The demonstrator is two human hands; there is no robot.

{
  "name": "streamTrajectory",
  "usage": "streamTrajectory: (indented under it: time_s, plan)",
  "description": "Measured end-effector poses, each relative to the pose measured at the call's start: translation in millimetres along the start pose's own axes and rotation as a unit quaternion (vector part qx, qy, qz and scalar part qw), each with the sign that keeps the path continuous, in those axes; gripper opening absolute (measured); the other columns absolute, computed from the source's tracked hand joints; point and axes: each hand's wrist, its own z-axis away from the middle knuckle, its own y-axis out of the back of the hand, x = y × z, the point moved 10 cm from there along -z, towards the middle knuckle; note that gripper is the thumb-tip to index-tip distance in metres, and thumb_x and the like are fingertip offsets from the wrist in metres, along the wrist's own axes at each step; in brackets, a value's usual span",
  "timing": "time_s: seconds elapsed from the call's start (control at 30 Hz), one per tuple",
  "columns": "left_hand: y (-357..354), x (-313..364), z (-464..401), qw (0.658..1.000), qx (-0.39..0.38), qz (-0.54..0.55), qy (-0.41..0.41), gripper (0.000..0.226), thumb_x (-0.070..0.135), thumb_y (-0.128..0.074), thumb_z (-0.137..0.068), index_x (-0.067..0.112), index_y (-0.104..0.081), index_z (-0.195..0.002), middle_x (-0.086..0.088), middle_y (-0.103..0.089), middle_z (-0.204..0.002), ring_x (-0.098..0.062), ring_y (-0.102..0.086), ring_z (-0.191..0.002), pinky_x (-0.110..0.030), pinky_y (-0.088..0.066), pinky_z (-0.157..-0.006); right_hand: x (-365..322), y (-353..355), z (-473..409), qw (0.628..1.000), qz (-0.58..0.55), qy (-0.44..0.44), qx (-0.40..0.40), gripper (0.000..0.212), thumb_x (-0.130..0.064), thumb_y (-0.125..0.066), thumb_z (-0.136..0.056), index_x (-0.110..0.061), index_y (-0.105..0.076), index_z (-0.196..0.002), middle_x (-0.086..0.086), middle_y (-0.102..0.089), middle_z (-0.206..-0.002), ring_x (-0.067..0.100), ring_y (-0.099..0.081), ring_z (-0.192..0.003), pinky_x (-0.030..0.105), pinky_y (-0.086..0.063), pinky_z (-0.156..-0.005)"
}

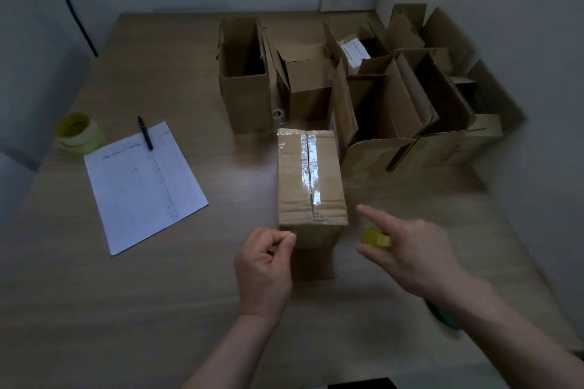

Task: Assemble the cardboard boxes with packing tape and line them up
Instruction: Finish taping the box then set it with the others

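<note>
Taping step: the seam of one cardboard box is being closed; this looks like the end of the strip, in my judgement.
Left hand [264, 265]: fingers curled, thumb and forefinger pinched together at the near top corner of the box; probably they hold the tape end, but the tape itself I cannot see there.
Right hand [410, 251]: forefinger stretched toward the box, the other fingers curled round a yellowish tape roll [376, 239], just beside the box's right side.
Taped box [311, 180]: stands on the desk [158, 309] between the hands, shiny tape along its top seam, wrinkled near the front edge.
Open boxes [316, 79]: a group behind and to the right, flaps up, not in a neat row.
Spare tape [79, 133]: another roll far left, beside a paper sheet [142, 186] with a pen [145, 133].
Next move: likely to cut or tear the tape, press it flat, then put the box in line.
</note>
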Motion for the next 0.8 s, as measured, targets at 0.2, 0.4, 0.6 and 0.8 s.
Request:
streamTrajectory:
  time_s: [0.2, 0.4, 0.6, 0.8]
  plan:
    - [4.5, -8.3, -13.7, 0.999, 0.024, -0.009, -0.027, 0.008, 0.018, -0.071, -0.08, 0.013, -0.073, -0.074, 0.002, -0.064, -0.088, -0.007, -0.063, -0.082, -0.019, -0.049, -0.073, -10.0, -3.9, -12.2, 0.994, 0.007, 0.064, 0.085, 0.055, -0.057, -0.066, -0.082, -0.045, -0.055, -0.134, -0.004, -0.07, -0.074, 0.021, -0.064, -0.062, 0.033, -0.049, -0.048]
    - [1.5, -28.6, -23.2, 0.999, 0.03, 0.033, 0.03, 0.013, 0.004, -0.077, -0.08, 0.017, -0.076, -0.08, 0.004, -0.073, -0.087, -0.007, -0.069, -0.083, -0.023, -0.054, -0.079, -18.5, -11.2, -17.8, 0.984, 0.019, 0.096, 0.147, 0.05, -0.046, -0.075, -0.079, -0.033, -0.065, -0.127, -0.004, -0.071, -0.074, 0.019, -0.064, -0.055, 0.029, -0.045, -0.043]
    - [-2.8, -53.8, -33.2, 0.978, 0.033, 0.125, 0.163, 0.031, -0.002, -0.08, -0.074, 0.018, -0.066, -0.092, 0.0, -0.072, -0.079, -0.003, -0.066, -0.07, -0.02, -0.053, -0.071, -20.2, -23.7, -23.0, 0.98, 0.014, 0.092, 0.175, 0.041, -0.039, -0.075, -0.083, -0.029, -0.068, -0.122, -0.006, -0.072, -0.08, 0.02, -0.065, -0.059, 0.027, -0.047, -0.048]
    - [-42.5, 17.9, -54.4, 0.96, -0.098, -0.181, -0.188, 0.05, 0.049, -0.06, -0.084, 0.029, -0.061, -0.13, -0.008, -0.05, -0.135, -0.026, -0.045, -0.128, -0.039, -0.04, -0.105, -21.9, -24.9, -31.2, 0.982, 0.009, 0.098, 0.163, 0.038, -0.039, -0.079, -0.078, -0.026, -0.071, -0.112, -0.006, -0.072, -0.081, 0.018, -0.066, -0.06, 0.025, -0.044, -0.048]
